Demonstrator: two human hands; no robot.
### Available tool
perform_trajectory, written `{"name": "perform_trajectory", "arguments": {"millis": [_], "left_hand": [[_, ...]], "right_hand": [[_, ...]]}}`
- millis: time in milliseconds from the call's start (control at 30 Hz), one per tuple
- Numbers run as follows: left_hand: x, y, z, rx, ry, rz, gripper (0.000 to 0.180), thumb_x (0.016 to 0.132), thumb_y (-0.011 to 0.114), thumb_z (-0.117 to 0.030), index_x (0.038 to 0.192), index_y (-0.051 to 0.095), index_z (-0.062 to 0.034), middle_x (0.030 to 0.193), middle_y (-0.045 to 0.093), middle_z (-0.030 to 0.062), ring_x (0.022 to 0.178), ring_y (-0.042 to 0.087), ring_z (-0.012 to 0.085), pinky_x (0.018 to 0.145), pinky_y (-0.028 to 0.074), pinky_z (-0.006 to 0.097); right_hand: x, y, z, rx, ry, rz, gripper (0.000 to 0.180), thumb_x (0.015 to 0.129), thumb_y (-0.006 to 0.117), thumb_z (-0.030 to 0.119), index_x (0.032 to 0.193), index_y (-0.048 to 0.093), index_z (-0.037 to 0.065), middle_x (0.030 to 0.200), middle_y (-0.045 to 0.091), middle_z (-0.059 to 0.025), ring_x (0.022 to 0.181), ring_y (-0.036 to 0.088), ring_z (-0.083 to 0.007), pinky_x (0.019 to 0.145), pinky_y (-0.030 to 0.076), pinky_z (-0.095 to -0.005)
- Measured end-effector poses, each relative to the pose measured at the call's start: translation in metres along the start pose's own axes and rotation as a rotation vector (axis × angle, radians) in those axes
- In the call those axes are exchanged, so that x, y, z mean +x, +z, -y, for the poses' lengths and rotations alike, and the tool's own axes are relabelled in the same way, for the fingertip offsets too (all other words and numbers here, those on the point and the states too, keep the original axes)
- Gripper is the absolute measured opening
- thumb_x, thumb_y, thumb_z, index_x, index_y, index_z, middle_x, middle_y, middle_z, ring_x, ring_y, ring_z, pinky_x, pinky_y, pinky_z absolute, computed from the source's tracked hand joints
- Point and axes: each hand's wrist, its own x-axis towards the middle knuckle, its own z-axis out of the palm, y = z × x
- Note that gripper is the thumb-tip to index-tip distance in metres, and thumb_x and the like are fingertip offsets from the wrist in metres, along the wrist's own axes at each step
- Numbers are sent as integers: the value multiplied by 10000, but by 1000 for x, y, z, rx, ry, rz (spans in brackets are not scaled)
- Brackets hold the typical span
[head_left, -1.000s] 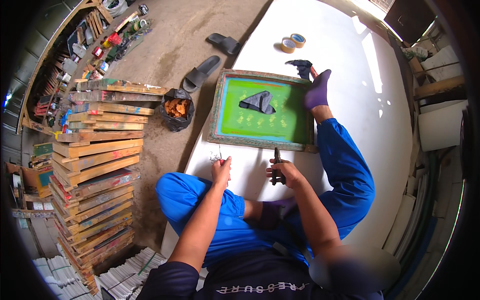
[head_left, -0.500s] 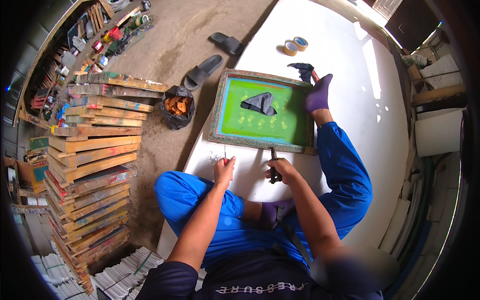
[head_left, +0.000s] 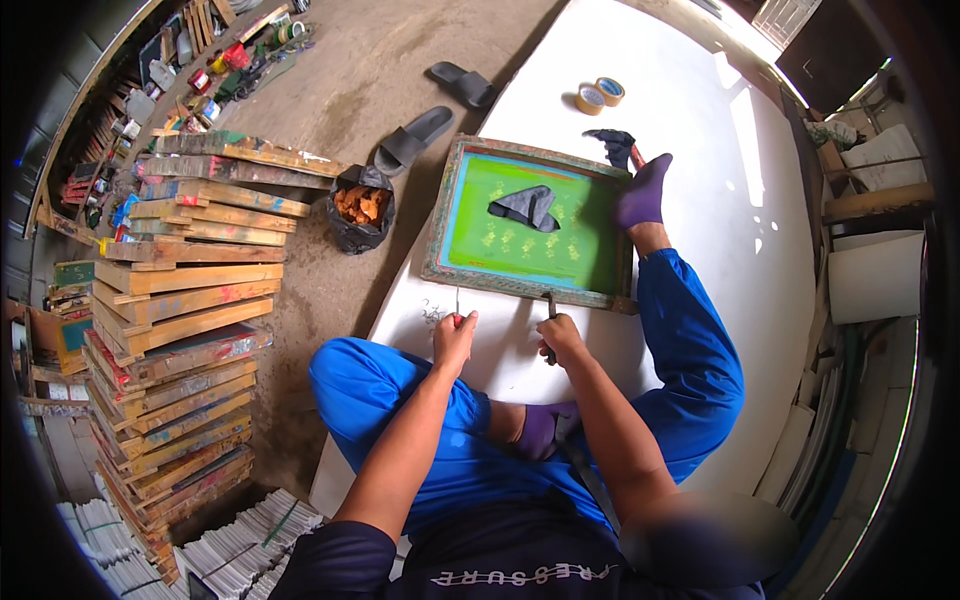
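A screen-printing frame [head_left: 530,287] with a worn wooden rim and green mesh lies in front of me on the white surface. A folded grey cloth [head_left: 538,205] rests on the mesh. My left hand [head_left: 454,342] is closed around a screwdriver [head_left: 458,302], its thin shaft pointing at the frame's near edge and a bit of red handle showing. My right hand [head_left: 563,338] grips dark pliers [head_left: 550,306] by the handles. Their jaws are at the near rim, right of its middle; whether they bite on anything is too small to tell.
My foot in a purple sock [head_left: 645,190] is against the frame's right side. Beyond lie a black glove [head_left: 608,140] and two tape rolls [head_left: 592,98]. At left stand stacked wooden frames [head_left: 190,290], a black bag of orange-brown scraps [head_left: 362,208] and sandals [head_left: 415,140].
My right hand has closed more tightly round the pliers, whose handles stood spread before. My left hand keeps its hold on the screwdriver, and the whole view has shifted slightly.
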Motion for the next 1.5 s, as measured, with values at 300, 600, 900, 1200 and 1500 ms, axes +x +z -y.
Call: {"name": "perform_trajectory", "arguments": {"millis": [300,600,900,1200,1500], "left_hand": [[7,5,8,21,7,13,369,934,723,-307,734,572,-36,589,570,37,393,474,105,349,366,292],[15,6,18,17,14,11,342,933,724,-308,773,615,-25,625,584,35,401,473,100,352,363,289],[10,-2,15,-80,29,125,309,946,730,-310,882,669,-13,734,639,43,414,460,66,364,371,251],[-7,-6,1,-150,88,130,222,998,680,-245,1018,677,-24,832,709,59,441,448,43,396,371,224],[2,-16,9,-108,126,-75,214,997,680,-226,919,637,-31,720,607,15,481,462,74,408,376,265]], "right_hand": [[-7,8,7,22,65,-95,162,873,466,60,827,578,-48,670,593,-125,505,583,-220,402,443,-386],[4,-4,-13,256,-49,92,67,835,505,25,844,567,0,647,569,-115,486,554,-221,408,419,-390],[-9,-8,-29,422,-52,439,173,793,585,-32,945,564,46,675,582,-104,529,587,-233,508,492,-364],[-45,54,3,259,-9,726,236,818,633,7,1050,600,-21,741,670,-144,563,647,-221,513,536,-356],[-41,67,25,121,92,856,431,965,685,241,1278,586,-39,1008,736,-226,845,756,-302,716,623,-430]]}}
